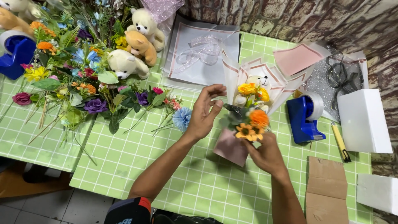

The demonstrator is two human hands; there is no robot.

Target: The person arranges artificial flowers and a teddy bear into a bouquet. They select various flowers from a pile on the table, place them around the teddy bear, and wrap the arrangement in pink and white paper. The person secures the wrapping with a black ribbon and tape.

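A small bouquet (253,99) lies on the green checked tablecloth (137,166), wrapped in white paper with pink edging, holding a cream toy bear and yellow flowers. My right hand (265,155) grips orange artificial flowers (252,125) at the bouquet's lower end, over its dusty-pink base. My left hand (205,112) hovers just left of the wrapping, fingers spread and curled toward the paper's edge, holding nothing I can make out.
A heap of artificial flowers (78,70) and several plush bears (134,45) fill the left. A blue tape dispenser (304,114), yellow utility knife (340,143), white foam blocks (365,120), cardboard (327,188), black ribbon and wrapping sheets (199,54) lie around. Another blue dispenser (16,49) sits far left.
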